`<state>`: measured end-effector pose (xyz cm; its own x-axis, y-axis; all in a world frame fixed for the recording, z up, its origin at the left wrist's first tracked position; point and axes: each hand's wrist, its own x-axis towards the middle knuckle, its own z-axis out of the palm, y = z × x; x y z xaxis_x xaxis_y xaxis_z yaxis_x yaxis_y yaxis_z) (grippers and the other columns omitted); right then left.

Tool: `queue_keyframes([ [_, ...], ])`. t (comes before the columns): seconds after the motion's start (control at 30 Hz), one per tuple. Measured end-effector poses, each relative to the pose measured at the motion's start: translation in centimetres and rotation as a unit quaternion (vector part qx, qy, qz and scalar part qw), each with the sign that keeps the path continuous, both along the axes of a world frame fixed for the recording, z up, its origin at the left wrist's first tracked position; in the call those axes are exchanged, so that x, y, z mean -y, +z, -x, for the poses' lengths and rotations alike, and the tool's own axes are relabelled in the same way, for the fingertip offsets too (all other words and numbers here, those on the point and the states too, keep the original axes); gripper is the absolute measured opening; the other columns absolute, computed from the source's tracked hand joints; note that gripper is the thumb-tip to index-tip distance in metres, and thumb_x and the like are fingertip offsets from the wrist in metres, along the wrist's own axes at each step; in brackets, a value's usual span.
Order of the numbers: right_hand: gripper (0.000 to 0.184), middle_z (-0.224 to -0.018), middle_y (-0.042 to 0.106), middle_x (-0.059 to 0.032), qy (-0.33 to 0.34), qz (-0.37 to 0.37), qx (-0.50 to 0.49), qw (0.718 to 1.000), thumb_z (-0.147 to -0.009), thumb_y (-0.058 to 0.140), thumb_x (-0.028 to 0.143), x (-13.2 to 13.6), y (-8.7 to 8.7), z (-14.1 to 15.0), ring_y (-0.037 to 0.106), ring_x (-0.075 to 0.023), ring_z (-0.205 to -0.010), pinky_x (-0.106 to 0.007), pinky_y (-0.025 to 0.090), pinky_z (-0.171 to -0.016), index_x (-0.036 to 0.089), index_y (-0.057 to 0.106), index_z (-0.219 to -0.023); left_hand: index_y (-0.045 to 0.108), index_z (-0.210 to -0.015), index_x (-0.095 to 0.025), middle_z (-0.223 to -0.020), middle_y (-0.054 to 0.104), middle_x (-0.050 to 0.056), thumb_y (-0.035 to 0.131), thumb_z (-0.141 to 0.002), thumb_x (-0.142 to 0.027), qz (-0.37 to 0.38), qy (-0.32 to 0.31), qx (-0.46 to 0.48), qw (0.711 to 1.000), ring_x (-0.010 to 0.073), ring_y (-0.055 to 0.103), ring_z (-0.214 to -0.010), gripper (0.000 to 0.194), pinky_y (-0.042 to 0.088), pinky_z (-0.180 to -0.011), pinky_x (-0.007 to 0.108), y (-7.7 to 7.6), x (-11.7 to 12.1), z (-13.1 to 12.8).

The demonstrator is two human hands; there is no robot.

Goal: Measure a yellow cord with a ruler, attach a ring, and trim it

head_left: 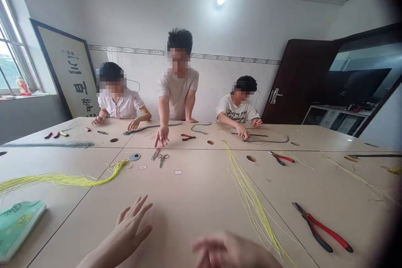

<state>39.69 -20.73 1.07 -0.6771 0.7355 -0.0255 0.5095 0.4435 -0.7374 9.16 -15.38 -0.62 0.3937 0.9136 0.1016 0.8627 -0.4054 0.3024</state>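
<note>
My left hand [133, 226] is held over the table, fingers spread and nothing in them. My right hand [230, 252] is at the bottom edge, partly cut off and smeared by motion, so its fingers are unclear. Just right of it lies a fanned-out bundle of thin yellow wires [248, 190]. Beyond my left hand, a second yellow wire bundle [72, 180] curves across the table. Red-and-black pliers [323, 228] rest to the right of my right hand. A green tissue pack [21, 228] lies at the left edge.
Across the table [188, 213] are three people; the standing person's hand [162, 135] reaches over small scissors [163, 160] and a cutter knife [155, 153]. More pliers [282, 158] and others [188, 137] lie farther back. Grey wires [59, 145] stretch at the left.
</note>
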Motion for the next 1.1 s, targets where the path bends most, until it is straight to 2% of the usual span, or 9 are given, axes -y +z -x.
queue_keyframes([
  [0.07,0.037,-0.127,0.054,-0.0101,-0.147,-0.032,0.0,0.989,-0.091,0.056,0.035,-3.9,1.0,-2.8,0.057,-0.0236,-0.109,-0.046,0.049,-0.091,0.017,0.053,-0.124,0.048,-0.135,-0.028,-0.152,0.034,0.007,0.038,-0.094,-0.031,-0.023,0.039,0.028,0.999,0.0243,0.031,-0.14,0.042,0.035,-0.111,0.048,-0.5,-0.9,-1.9],
  [0.1,0.04,-0.131,0.051,-0.0106,-0.232,-0.048,0.008,0.971,-0.092,0.056,0.035,-5.8,1.5,-4.4,0.054,-0.0253,-0.114,-0.049,0.047,-0.095,0.017,0.051,-0.127,0.048,-0.135,-0.023,-0.153,0.033,0.01,0.036,-0.095,-0.028,-0.036,0.061,0.041,0.997,0.0252,0.029,-0.141,0.042,0.034,-0.111,0.05,-0.8,-1.4,-2.7],
  [0.2,0.043,-0.145,0.037,-0.0105,-0.464,-0.087,0.07,0.879,-0.092,0.053,0.036,-9.6,2.3,-9.3,0.04,-0.0296,-0.129,-0.056,0.033,-0.106,0.022,0.046,-0.133,0.048,-0.132,-0.013,-0.152,0.033,0.016,0.037,-0.096,-0.021,-0.066,0.115,0.07,0.989,0.0291,0.026,-0.142,0.038,0.031,-0.111,0.056,-1.5,-2.7,-3.9],
  [0.27,0.049,-0.15,0.031,-0.0106,-0.556,-0.091,0.12,0.818,-0.092,0.055,0.036,-10.5,1.8,-12.0,0.03,-0.0328,-0.136,-0.061,0.024,-0.11,0.021,0.042,-0.137,0.048,-0.131,-0.013,-0.15,0.035,0.015,0.042,-0.095,-0.02,-0.077,0.127,0.079,0.986,0.0293,0.027,-0.142,0.037,0.031,-0.111,0.056,-1.8,-3.1,-4.0],
  [0.3,0.049,-0.15,0.031,-0.0107,-0.58,-0.085,0.145,0.797,-0.091,0.056,0.035,-10.6,1.3,-13.1,0.029,-0.0331,-0.137,-0.061,0.021,-0.11,0.02,0.043,-0.136,0.048,-0.131,-0.014,-0.149,0.037,0.014,0.045,-0.094,-0.02,-0.08,0.127,0.08,0.985,0.0291,0.028,-0.141,0.037,0.031,-0.11,0.055,-1.9,-3.2,-4.0],
  [0.4,0.046,-0.147,0.037,-0.0108,-0.602,-0.069,0.202,0.77,-0.091,0.056,0.036,-10.5,-0.8,-14.8,0.032,-0.0318,-0.136,-0.06,0.022,-0.11,0.019,0.048,-0.132,0.052,-0.128,-0.015,-0.147,0.04,0.013,0.054,-0.09,-0.018,-0.082,0.118,0.07,0.987,0.0294,0.031,-0.139,0.038,0.032,-0.11,0.054,-2.2,-3.1,-3.8],
  [0.6,0.047,-0.147,0.037,-0.0108,-0.583,-0.07,0.269,0.763,-0.092,0.053,0.04,-11.5,-3.7,-16.2,0.034,-0.0308,-0.135,-0.059,0.024,-0.11,0.019,0.046,-0.134,0.053,-0.126,-0.015,-0.144,0.043,0.012,0.059,-0.089,-0.022,-0.081,0.102,0.052,0.99,0.0295,0.034,-0.137,0.039,0.033,-0.109,0.054,-2.6,-3.2,-4.0],
  [0.77,0.051,-0.149,0.034,-0.0109,-0.577,-0.066,0.302,0.756,-0.093,0.05,0.042,-12.0,-4.5,-16.8,0.033,-0.0311,-0.136,-0.059,0.024,-0.11,0.021,0.042,-0.138,0.053,-0.127,-0.016,-0.143,0.045,0.011,0.058,-0.089,-0.024,-0.077,0.093,0.05,0.991,0.029,0.037,-0.135,0.039,0.032,-0.11,0.055,-2.8,-3.2,-3.9],
  [1.1,0.047,-0.147,0.037,-0.0109,-0.58,-0.079,0.303,0.752,-0.093,0.052,0.04,-12.1,-4.7,-16.9,0.036,-0.0305,-0.134,-0.059,0.026,-0.109,0.02,0.045,-0.135,0.053,-0.127,-0.016,-0.142,0.045,0.011,0.058,-0.089,-0.025,-0.069,0.091,0.046,0.992,0.0289,0.038,-0.134,0.039,0.032,-0.109,0.055,-2.6,-3.0,-4.0],
])
